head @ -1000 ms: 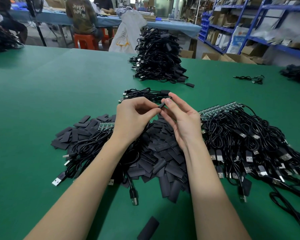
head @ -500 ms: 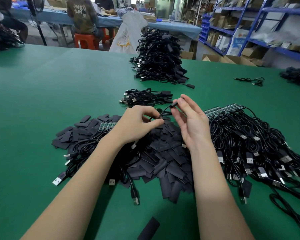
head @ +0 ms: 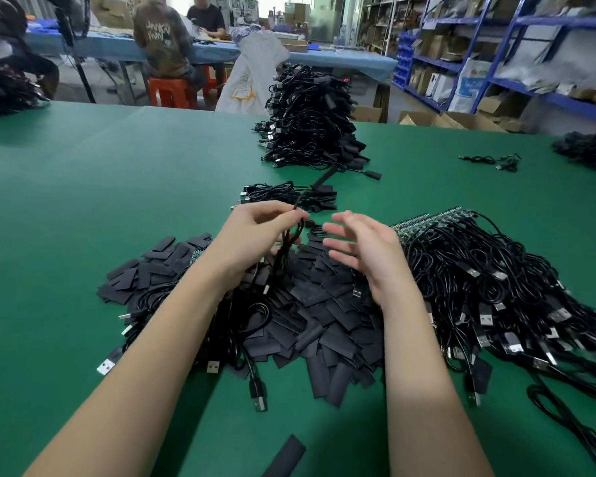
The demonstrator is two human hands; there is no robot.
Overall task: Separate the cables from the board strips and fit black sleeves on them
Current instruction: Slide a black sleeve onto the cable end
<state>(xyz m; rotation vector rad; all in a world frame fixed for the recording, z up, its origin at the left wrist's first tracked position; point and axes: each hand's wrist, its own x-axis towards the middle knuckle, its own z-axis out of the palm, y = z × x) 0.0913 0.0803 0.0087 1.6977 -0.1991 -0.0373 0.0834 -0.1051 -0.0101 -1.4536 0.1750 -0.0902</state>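
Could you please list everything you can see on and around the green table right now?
Sleeves: a loose heap, black, table centre, near the person.
Stray sleeve: one, black, near table edge.
Cables on board strips: a tangle, black with green strips, right of the sleeves.
Loose cables: several, black, left of the heap.
Small cable bundle: one, black, just beyond the hands.
Tall cable stack: one, black, far centre.
Table: one, green.
Shelving: blue, far right.
Seated people: at least two, at a blue table behind.
Left hand: pinches a black cable.
Right hand: fingers spread, holding nothing.
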